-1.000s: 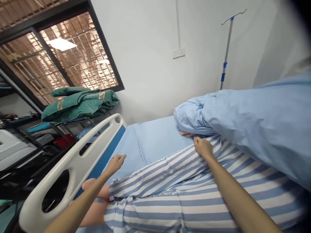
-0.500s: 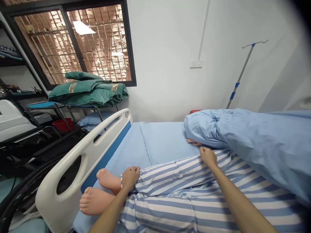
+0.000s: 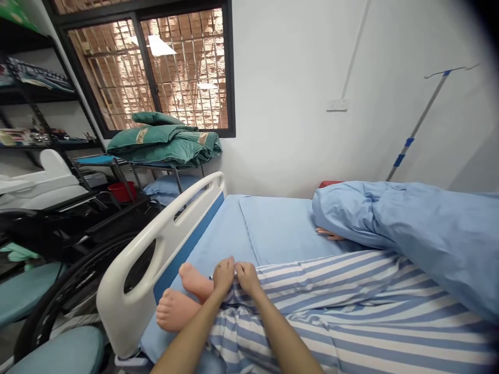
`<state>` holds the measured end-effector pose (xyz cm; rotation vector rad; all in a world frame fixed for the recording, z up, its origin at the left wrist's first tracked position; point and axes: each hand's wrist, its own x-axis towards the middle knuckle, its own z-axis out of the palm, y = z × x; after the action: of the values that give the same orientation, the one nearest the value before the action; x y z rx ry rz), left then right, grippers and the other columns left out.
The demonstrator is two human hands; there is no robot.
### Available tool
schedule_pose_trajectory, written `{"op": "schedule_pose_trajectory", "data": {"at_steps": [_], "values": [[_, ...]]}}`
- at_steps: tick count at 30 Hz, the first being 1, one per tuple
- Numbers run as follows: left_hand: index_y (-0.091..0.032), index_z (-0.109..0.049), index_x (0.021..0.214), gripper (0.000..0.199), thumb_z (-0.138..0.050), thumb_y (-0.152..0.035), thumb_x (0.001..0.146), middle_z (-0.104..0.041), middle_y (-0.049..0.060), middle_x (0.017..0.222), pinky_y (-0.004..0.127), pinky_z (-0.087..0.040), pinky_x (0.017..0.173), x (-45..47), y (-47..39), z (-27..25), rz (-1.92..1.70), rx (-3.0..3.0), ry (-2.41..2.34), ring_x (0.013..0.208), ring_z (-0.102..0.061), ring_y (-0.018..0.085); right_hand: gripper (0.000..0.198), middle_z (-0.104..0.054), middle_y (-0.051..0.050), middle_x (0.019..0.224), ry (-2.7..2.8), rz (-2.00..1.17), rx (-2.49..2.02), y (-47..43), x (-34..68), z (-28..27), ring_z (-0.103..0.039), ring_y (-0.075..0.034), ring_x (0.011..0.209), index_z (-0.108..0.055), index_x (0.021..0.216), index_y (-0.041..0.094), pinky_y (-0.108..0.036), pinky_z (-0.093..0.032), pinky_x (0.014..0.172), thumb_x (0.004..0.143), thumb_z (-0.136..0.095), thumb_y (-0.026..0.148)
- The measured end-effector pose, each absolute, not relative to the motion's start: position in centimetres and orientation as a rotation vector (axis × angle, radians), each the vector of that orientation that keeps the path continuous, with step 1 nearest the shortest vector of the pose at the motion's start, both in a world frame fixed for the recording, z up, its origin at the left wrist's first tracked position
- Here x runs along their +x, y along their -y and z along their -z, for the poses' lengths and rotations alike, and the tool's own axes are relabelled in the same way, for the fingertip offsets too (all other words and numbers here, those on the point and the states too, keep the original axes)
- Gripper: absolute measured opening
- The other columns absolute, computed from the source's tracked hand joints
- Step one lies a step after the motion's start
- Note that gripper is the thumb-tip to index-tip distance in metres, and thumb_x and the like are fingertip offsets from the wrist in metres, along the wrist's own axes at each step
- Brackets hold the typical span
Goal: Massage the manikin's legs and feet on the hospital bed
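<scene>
Blue-and-white striped trousers [image 3: 307, 283] clothe the legs of a manikin lying on the bed. Its two bare feet [image 3: 177, 310] stick out at the left, near the footboard. My left hand [image 3: 224, 276] is closed on the far trouser leg close to its cuff, just beside the ankle. Right against it, my right hand [image 3: 246, 278] is also closed on the same leg, and the cloth is bunched between the two. A blue quilt [image 3: 405, 218] covers the upper body, with the manikin's fingers [image 3: 329, 234] showing under its edge.
A white footboard [image 3: 128, 270] borders the bed's left end, with a wheelchair wheel [image 3: 47, 311] beyond it. Folded green bedding [image 3: 167, 145] is stacked under the window. An IV pole [image 3: 419, 127] stands behind the bed. Light blue sheet [image 3: 280, 223] shows along the far side.
My right hand has moved left from the knee area to beside my left hand at the trouser cuff. My left hand stays near the ankle. The view has turned slightly left.
</scene>
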<state>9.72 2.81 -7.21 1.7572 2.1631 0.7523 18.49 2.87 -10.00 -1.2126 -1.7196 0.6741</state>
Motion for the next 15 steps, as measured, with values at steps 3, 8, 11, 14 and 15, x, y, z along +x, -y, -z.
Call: {"op": "schedule_pose_trajectory", "data": {"at_steps": [3, 8, 11, 14, 15], "values": [[-0.013, -0.054, 0.06, 0.05, -0.017, -0.04, 0.08, -0.056, 0.005, 0.058, 0.02, -0.033, 0.052, 10.9, -3.8, 6.0, -1.063, 1.552, -2.104, 0.056, -0.047, 0.011, 0.038, -0.03, 0.005, 0.043, 1.639, -0.704, -1.223, -3.4, 19.0, 9.9, -0.03, -0.007, 0.045, -0.036, 0.043, 0.016, -0.02, -0.019, 0.045, 0.077, -0.028, 0.032], [-0.014, -0.052, 0.055, 0.048, -0.021, -0.041, 0.079, -0.053, 0.002, 0.052, 0.021, -0.03, 0.049, 12.8, -3.4, 7.3, -1.261, 1.425, -2.006, 0.051, -0.044, 0.01, 0.035, -0.032, 0.004, 0.044, 1.466, -0.838, -1.167, -3.9, 18.7, 10.2, -0.03, -0.008, 0.046, -0.035, 0.046, 0.017, -0.02, -0.024, 0.044, 0.076, -0.027, 0.033], [-0.016, -0.057, 0.062, 0.043, -0.024, -0.037, 0.079, -0.06, 0.006, 0.066, 0.021, -0.031, 0.055, 12.9, -2.8, 8.8, -1.072, 1.593, -2.102, 0.06, -0.05, 0.012, 0.035, -0.035, 0.004, 0.046, 1.419, -0.861, -1.179, -3.9, 18.8, 10.0, -0.03, -0.008, 0.047, -0.036, 0.047, 0.018, -0.02, -0.026, 0.044, 0.077, -0.027, 0.034], [-0.016, -0.059, 0.069, 0.044, -0.022, -0.037, 0.08, -0.062, 0.009, 0.074, 0.022, -0.03, 0.057, 12.8, -2.6, 9.3, -0.902, 1.69, -2.138, 0.066, -0.053, 0.013, 0.036, -0.035, 0.004, 0.045, 1.554, -0.778, -1.224, -3.9, 19.7, 8.5, -0.031, -0.008, 0.047, -0.038, 0.046, 0.017, -0.019, -0.025, 0.045, 0.077, -0.028, 0.034], [-0.017, -0.06, 0.07, 0.045, -0.021, -0.038, 0.08, -0.062, 0.009, 0.075, 0.022, -0.03, 0.057, 12.9, -2.6, 9.3, -0.863, 1.721, -2.132, 0.066, -0.053, 0.014, 0.037, -0.035, 0.004, 0.045, 1.626, -0.724, -1.227, -4.0, 20.3, 7.8, -0.031, -0.007, 0.046, -0.038, 0.046, 0.016, -0.019, -0.024, 0.045, 0.077, -0.029, 0.033]]}}
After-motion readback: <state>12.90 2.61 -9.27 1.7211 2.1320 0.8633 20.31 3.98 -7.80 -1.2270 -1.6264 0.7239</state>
